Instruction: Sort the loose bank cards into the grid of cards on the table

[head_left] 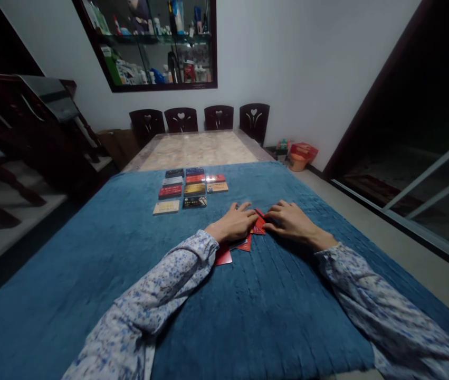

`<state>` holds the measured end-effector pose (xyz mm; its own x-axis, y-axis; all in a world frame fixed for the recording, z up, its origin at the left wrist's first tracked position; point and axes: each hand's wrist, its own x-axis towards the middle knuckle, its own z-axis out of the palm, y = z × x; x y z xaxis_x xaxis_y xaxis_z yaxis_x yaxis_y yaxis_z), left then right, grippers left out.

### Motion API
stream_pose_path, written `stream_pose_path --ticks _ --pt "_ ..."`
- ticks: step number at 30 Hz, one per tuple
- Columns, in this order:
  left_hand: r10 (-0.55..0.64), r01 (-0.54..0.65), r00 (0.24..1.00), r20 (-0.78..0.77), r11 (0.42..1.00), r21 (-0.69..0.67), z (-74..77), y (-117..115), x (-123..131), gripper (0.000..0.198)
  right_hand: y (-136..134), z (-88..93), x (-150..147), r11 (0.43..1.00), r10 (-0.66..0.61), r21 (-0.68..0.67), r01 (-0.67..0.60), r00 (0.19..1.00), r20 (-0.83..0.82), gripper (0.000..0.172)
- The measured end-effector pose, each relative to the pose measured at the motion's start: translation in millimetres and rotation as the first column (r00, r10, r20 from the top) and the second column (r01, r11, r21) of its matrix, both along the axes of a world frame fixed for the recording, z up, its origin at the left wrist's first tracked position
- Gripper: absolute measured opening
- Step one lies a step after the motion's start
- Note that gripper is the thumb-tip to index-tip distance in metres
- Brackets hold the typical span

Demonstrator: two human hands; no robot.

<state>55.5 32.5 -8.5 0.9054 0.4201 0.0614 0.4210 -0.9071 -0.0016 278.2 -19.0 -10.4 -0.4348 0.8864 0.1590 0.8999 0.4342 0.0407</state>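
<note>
Red cards [259, 227] lie between my two hands on the blue cloth [271, 306]. My left hand [235, 222] rests palm down over the loose pile, its fingers spread and their tips at the red cards. From the right, the thumb and bent fingers of my right hand [290, 221] close on the edge of a red card. More cards poke out below my left wrist, among them a red card [223, 256] and a partly covered red card [247, 244]. How many lie under the left hand is hidden.
Several card stacks stand in rows further back on the cloth, including a cream stack [166, 207], a black stack [194, 202] and an orange stack [217, 187]. Beyond them is the bare marble tabletop [204, 148], with dark chairs [219, 117] at its far end.
</note>
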Motion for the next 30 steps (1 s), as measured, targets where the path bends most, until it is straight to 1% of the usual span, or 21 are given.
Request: stream_pose_path --ticks 4,11,15,20,25,28,30 --pt "0.013 -0.014 1.000 0.008 0.996 0.086 -0.8 -2 -5 0.028 0 -3.5 -1 0.998 0.054 0.035 -0.053 0.998 -0.032 0.037" --pt "0.046 -0.046 0.999 0.008 0.991 0.123 6.0 -9 -11 0.027 -4 -2.7 -7 0.994 0.105 0.021 -0.103 0.991 -0.082 0.048" --pt "0.059 -0.059 0.998 -0.004 0.993 0.098 8.8 -8 -15 0.026 -5 -3.6 -8 0.993 0.116 0.015 -0.115 0.987 -0.108 0.050" --pt "0.038 -0.038 0.999 0.002 0.999 0.036 7.7 -3 -21 0.029 -7 -6.2 -11 0.991 0.128 0.041 -0.125 0.987 -0.101 0.045" --pt "0.024 -0.024 1.000 0.013 0.999 -0.038 7.0 2 -25 0.035 -11 -4.7 -15 0.988 0.151 0.052 -0.146 0.983 -0.103 0.041" --pt "0.027 -0.026 0.999 0.019 0.999 -0.044 9.2 4 -27 0.039 -13 -3.1 -18 0.987 0.157 0.036 -0.154 0.981 -0.112 0.041" --pt "0.025 -0.025 1.000 0.007 0.999 -0.037 10.8 4 -28 0.035 -13 -2.8 -19 0.986 0.164 0.028 -0.162 0.980 -0.115 0.041"
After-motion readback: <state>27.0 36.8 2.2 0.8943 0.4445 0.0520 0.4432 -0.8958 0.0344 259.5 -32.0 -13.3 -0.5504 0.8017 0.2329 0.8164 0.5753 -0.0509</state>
